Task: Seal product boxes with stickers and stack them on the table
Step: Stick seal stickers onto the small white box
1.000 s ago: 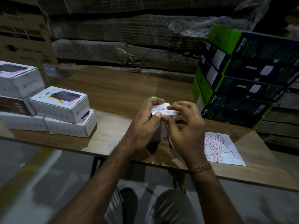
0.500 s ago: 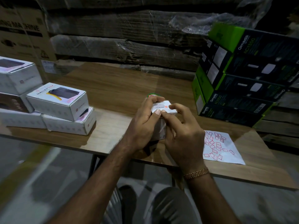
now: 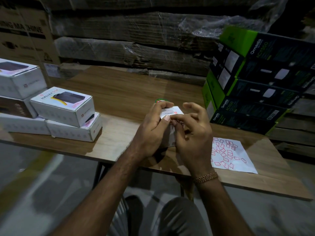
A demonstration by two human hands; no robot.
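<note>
A small white product box point(image 3: 172, 113) stands on end on the wooden table point(image 3: 126, 92), near the front edge. My left hand point(image 3: 150, 132) grips it from the left, thumb on its near top edge. My right hand point(image 3: 192, 133) is at the box's right side, its forefinger and thumb pressing at the near top edge beside my left thumb, the other fingers spread and raised. Whether a sticker lies under the fingertips I cannot tell. A white sticker sheet point(image 3: 230, 154) with several red-outlined stickers lies on the table to the right. Stacked white boxes point(image 3: 63, 108) sit at the left.
A tilted stack of dark and green boxes point(image 3: 252, 86) rises at the back right. Wrapped cardboard pallets point(image 3: 136, 40) form a wall behind the table. A small round green and red object point(image 3: 160, 100) peeks out behind the held box. My knees are below the table edge.
My right hand's outer fingers have lifted off the box top and spread, while its forefinger stays at the near edge. The left hand's grip is unchanged.
</note>
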